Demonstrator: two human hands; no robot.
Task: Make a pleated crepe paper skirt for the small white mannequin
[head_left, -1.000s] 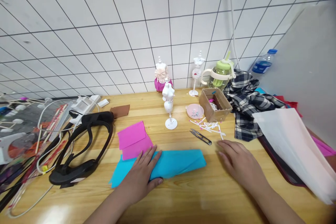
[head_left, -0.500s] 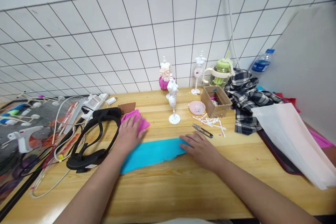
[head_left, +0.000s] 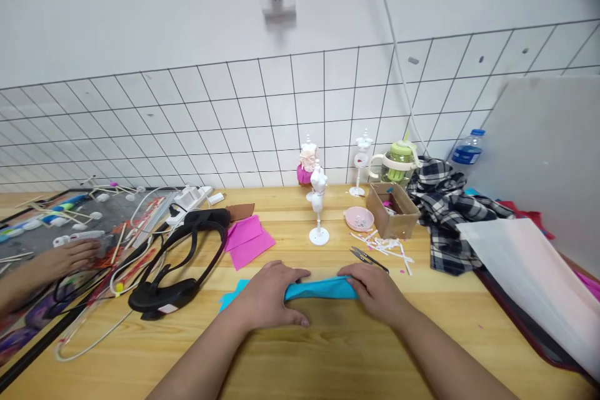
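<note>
A strip of blue cloth (head_left: 323, 289) runs between my two hands on the wooden table, its long edge folded up; its left end shows beyond my left wrist side. My left hand (head_left: 274, 297) lies over the cloth with thumb and fingers apart. The right end of the strip is pinched in my right hand (head_left: 372, 287). Just behind my right hand lie black thread snips (head_left: 368, 257). A white mini dress form (head_left: 319, 200) stands behind the cloth, and pink cloth (head_left: 250, 249) lies to the left.
Further back are two more dress forms, a pink dish (head_left: 359, 219), a cardboard box (head_left: 392, 212), white scraps and a green-lidded jug (head_left: 398, 165). A black headset (head_left: 164, 294) and cables lie left, where another person's hand (head_left: 77, 256) reaches in. Plaid cloth (head_left: 450, 212) is right.
The blue cloth was lying flat and is now folded narrower. My left hand has moved right, off the pink cloth onto the blue. The view has tilted up; another person's hand has appeared at left.
</note>
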